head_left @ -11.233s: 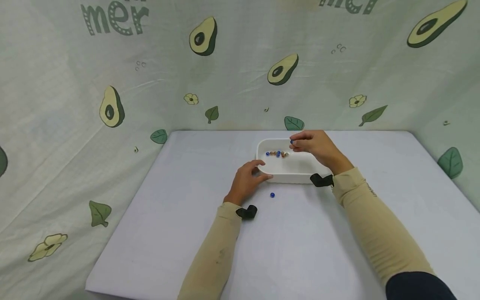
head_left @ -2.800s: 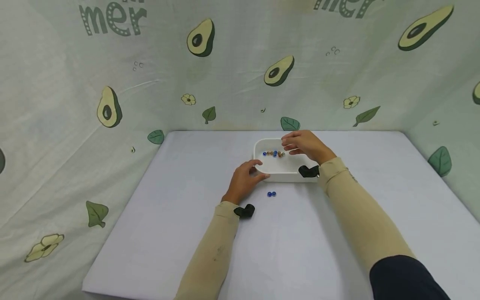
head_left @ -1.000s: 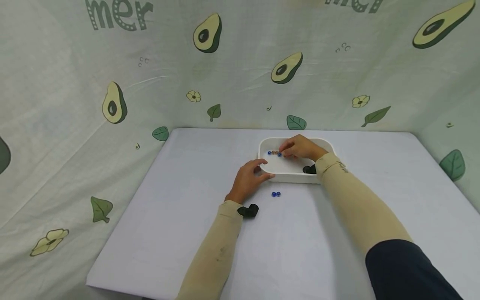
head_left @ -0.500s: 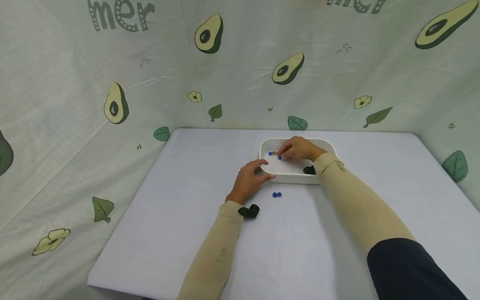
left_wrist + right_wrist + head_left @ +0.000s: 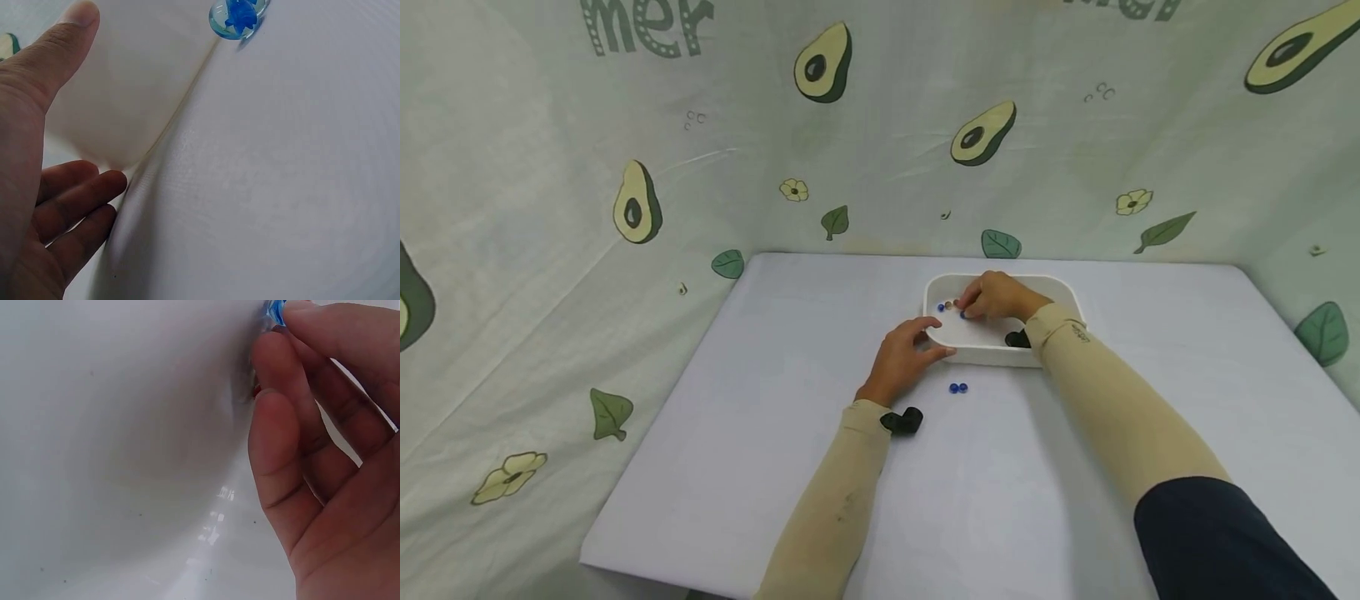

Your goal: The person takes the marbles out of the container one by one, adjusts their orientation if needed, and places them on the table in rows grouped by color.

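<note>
A shallow white plastic tray with rounded corners (image 5: 1060,293) sits on the pale grey table (image 5: 790,400), and everything here is best placed against it. Inside the tray, near its far left corner, the person's right hand (image 5: 997,295) has its grip closed in a pinch: the right-wrist view shows fingertips (image 5: 325,325) curled onto a small blue glass marble (image 5: 275,311) pressed low against the tray floor. A few more marbles, blue and brownish (image 5: 948,306), lie just left of those fingers, still within the tray. The left hand (image 5: 904,357) rests against the tray's near left corner, thumb along the wall and fingers relaxed, holding nothing. Just outside the tray's near wall, two blue marbles (image 5: 958,387) lie touching on the table. Such a marble looks hard, smooth and light, so it would likely roll or squirt away; pinching it across its middle with two fingertip pads seems the safest hold.
</note>
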The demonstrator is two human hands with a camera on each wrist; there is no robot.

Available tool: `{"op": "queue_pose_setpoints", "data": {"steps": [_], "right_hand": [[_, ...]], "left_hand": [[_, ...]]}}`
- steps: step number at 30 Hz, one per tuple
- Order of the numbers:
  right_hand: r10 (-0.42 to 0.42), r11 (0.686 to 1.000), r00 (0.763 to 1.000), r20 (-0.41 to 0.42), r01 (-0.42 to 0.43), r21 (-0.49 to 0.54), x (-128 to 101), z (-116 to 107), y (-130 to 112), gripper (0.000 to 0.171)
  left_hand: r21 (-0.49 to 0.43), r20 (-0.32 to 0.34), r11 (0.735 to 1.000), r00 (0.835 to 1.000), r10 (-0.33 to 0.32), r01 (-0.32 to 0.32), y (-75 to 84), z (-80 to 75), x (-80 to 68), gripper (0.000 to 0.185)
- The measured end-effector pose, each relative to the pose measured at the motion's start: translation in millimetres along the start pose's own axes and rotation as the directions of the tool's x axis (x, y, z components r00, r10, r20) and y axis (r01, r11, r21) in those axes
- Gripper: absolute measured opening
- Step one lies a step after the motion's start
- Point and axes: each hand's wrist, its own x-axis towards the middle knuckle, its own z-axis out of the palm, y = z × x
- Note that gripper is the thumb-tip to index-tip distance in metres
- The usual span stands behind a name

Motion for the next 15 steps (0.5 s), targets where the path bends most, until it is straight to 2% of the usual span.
{"op": "queue_pose_setpoints", "data": {"steps": [3, 9, 15], "right_hand": [[0.004, 1.000, 1.000, 0.008, -0.003, -0.009, -1.2, 0.0, 1.2, 0.017], [-0.049, 0.996, 0.999, 0.021, 0.050, -0.067, 0.5, 0.6, 3.2, 0.017], [-0.068, 0.998, 0.997, 0.025, 0.068, 0.003, -1.4, -1.9, 5.7, 0.017]], "left_hand": [[0.002, 0.009, 1.000, 1.000, -0.009, 0.009, 1.1, 0.9, 0.2, 0.050], [0.002, 0.003, 1.000, 1.000, 0.004, -0.004, -0.7, 2.3, 1.4, 0.050], [-0.011, -0.005, 1.000, 1.000, 0.014, -0.014, -3.5, 3.2, 1.5, 0.050]]}}
